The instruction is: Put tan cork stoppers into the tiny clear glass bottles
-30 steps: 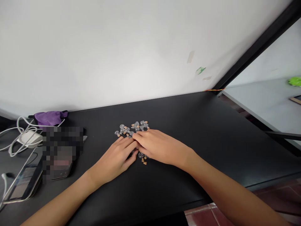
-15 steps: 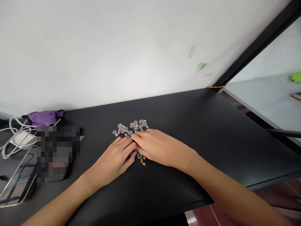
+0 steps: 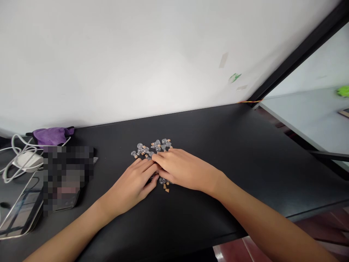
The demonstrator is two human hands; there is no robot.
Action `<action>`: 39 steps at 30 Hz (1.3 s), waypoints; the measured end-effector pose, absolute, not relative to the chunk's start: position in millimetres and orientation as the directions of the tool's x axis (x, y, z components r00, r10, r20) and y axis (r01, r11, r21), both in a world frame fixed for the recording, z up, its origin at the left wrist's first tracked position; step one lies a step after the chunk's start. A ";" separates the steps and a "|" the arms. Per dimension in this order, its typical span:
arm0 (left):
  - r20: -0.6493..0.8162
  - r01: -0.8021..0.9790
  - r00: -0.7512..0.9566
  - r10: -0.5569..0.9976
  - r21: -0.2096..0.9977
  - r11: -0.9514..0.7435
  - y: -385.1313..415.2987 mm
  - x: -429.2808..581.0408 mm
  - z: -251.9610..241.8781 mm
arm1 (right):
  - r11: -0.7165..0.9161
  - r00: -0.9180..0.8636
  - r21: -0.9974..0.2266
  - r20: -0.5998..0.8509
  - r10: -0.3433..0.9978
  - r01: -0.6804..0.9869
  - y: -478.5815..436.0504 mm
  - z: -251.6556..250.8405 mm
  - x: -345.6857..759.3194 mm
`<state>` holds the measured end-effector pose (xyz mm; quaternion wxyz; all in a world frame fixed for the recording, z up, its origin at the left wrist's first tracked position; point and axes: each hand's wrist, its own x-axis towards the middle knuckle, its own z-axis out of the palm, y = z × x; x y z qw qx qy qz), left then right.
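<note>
Vials (image 3: pixel 152 147), tiny corked glass, heaped at the middle of the table (image 3: pixel 245 153).
Head view: your left hand (image 3: pixel 133 183) and right hand (image 3: pixel 182 169) lie low, fingertips meeting on the heap's side toward the table's front edge; any pinch is hidden. Likely light, slick, brittle: grip the neck.

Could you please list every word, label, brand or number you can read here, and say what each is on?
No text can be read.
The green sticker on the wall is too small to make out.
The blurred patch at the left hides whatever lies there.
The small corked bottles show no labels.
</note>
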<state>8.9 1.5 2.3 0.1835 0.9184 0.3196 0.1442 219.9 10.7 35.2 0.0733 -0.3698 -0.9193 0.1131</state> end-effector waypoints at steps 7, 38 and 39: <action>0.149 0.538 0.747 0.648 0.437 -0.721 1.6 8.7 3.0 | 0.669 -0.707 -0.358 0.031 0.706 0.652 15.6 35.6 218.9; 0.206 0.503 0.698 0.686 0.540 -0.674 -0.3 8.1 3.1 | 0.491 -0.643 -0.719 0.081 0.762 0.492 27.7 21.5 223.7; 0.216 0.505 0.689 0.692 0.542 -0.672 -0.4 8.0 3.4 | 0.486 -0.641 -0.736 0.093 0.762 0.471 28.3 21.0 224.0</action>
